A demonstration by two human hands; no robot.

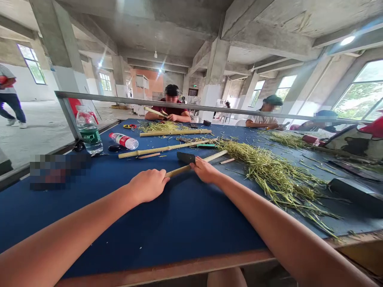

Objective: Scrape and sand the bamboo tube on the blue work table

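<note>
One pole (178,171) slants over the bench (134,235), its near end hidden in the left hand (149,185), which is closed round it; the far part extends beyond the right hand (205,170), curled about a blade (185,157). Its handle is hidden; edge contact is unclear.

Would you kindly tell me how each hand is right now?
Left hand: closed around the stick.
Right hand: closed, holding the knife.

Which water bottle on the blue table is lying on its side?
The bottle with the red label is lying on its side. The other, the bottle with the green label, is standing upright.
</note>
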